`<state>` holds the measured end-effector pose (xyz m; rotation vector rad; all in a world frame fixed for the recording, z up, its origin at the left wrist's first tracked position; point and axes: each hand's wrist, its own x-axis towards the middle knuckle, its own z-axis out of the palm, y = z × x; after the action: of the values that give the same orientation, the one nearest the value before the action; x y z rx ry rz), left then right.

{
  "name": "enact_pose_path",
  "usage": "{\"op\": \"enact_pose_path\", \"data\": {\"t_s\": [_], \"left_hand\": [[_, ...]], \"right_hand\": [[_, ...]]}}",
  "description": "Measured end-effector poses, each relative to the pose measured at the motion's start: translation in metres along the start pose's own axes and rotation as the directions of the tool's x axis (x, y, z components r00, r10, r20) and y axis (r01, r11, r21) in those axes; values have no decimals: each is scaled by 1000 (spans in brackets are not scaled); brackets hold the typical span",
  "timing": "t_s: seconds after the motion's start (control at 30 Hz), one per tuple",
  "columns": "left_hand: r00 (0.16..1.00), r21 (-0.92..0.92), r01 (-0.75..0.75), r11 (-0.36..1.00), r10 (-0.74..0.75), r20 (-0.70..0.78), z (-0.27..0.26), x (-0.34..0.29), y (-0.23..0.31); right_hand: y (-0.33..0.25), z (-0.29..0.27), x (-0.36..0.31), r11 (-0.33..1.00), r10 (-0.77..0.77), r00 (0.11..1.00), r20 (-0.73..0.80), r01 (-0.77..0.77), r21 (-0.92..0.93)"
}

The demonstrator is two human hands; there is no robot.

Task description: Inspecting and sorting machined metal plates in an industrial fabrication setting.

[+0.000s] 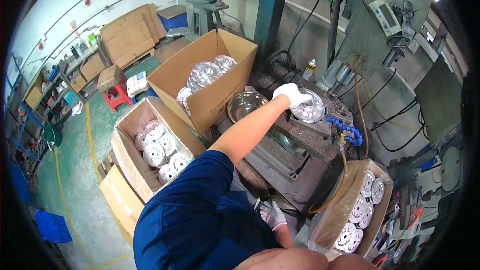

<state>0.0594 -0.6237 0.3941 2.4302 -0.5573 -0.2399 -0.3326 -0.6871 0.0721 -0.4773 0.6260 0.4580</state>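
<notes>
My left hand (291, 95), in a white glove, reaches across to the drill press and grips the rim of a shiny, round metal disc with cut-outs (311, 110). The disc lies on the fixture on the machine's table (270, 157), below the spindle (344, 76). Low in front of me, beside the machine's base, my gloved right hand (272, 216) is closed; what lies in its fingers is too small to make out. A blue segmented coolant hose (345, 127) points toward the disc. Left of the fixture sits a shiny metal bowl (246, 105).
A tall cardboard box (220, 97) with shiny discs stands left of the machine. Nearer is a box (132, 162) of duller discs; another box (325, 215) of discs is at the right. A spray can (309, 69) stands behind the fixture. Metal chips litter the table.
</notes>
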Motion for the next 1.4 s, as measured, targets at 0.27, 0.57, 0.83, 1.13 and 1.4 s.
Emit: {"op": "enact_pose_path", "data": {"t_s": [0.27, 0.57, 0.83, 1.13, 1.4], "left_hand": [[1000, 26, -28, 999, 27, 12, 5, 1, 2], [979, -96, -34, 995, 14, -203, -3, -5, 1], [972, -133, -128, 983, 97, -216, 22, 38, -28], [968, -299, -77, 951, 0, -250, 15, 19, -22], [961, -239, -100, 966, 32, -275, -8, 22, -45]], "right_hand": [[4, 1, -5, 999, -44, 999, -8, 44, -5], [4, 23, -13, 994, -88, 994, -71, 83, -65], [5, 22, -16, 991, -124, 989, -81, 120, -57], [7, 13, -4, 996, -79, 994, -74, 75, -56], [6, 17, -10, 995, -86, 991, -101, 80, -58]]}}
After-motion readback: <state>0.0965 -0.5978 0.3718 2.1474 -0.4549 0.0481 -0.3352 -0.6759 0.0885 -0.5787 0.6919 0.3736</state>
